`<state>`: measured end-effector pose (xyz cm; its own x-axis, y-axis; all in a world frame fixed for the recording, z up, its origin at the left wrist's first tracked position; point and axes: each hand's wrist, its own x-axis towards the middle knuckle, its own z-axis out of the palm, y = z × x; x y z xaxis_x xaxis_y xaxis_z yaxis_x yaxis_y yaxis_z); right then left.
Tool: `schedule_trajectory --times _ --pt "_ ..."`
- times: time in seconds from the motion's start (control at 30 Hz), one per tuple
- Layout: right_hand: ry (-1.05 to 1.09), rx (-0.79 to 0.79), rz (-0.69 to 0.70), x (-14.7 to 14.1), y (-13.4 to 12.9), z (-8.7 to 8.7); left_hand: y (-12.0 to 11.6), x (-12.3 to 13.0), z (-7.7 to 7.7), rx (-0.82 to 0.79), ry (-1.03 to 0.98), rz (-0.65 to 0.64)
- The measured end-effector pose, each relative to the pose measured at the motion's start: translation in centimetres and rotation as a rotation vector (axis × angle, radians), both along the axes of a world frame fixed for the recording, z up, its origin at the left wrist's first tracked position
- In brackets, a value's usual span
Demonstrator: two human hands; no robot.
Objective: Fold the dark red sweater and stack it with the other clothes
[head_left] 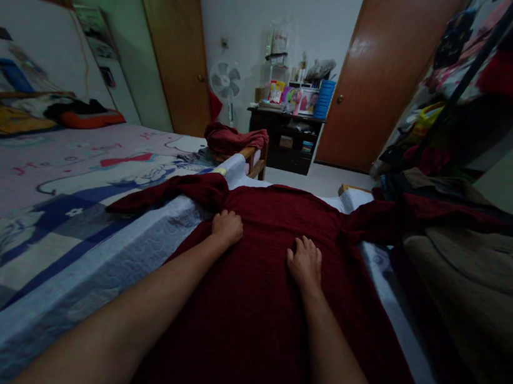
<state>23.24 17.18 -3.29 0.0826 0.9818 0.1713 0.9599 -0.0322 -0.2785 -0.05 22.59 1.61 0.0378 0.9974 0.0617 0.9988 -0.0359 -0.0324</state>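
A dark red long-sleeved garment lies spread out in front of me, its sleeves stretched to both sides. On its upper left part, by the base of the left sleeve, rests my left hand, palm down with fingers a little bent. My right hand lies on the upper right part of the cloth, fingers slightly apart. Both hands touch the fabric without any visible fold of it between the fingers. Light patterned bedding shows under the garment's left side.
At left is a bed with a printed sheet. Folded brown and dark clothes are piled at right, under the right sleeve. A reddish cloth bundle sits ahead. Beyond stand a fan, a dark cabinet and a wooden door.
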Motion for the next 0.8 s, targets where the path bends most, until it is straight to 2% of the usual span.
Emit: schedule_trajectory --times 0.17,0.27,0.37,0.47,0.67,0.8 --pt "0.006 0.008 -0.004 -0.1 -0.1 0.1 0.9 3.0 -0.7 -0.01 -0.082 -0.2" --pt "0.012 0.003 -0.006 -0.1 0.0 0.2 1.2 4.0 -1.7 0.011 -0.124 -0.254" --pt "0.02 -0.003 -0.008 -0.1 0.0 0.2 2.1 4.1 -2.5 0.008 -0.153 -0.211" --pt "0.021 -0.005 -0.012 -0.1 -0.1 0.3 3.6 3.7 -3.0 -0.067 -0.162 -0.119" --pt "0.037 0.002 -0.019 -0.3 -0.4 0.5 6.0 3.4 -2.9 -0.132 -0.163 -0.041" --pt "0.046 -0.002 -0.021 -0.3 -0.5 0.7 5.4 4.8 -2.1 0.015 -0.136 0.004"
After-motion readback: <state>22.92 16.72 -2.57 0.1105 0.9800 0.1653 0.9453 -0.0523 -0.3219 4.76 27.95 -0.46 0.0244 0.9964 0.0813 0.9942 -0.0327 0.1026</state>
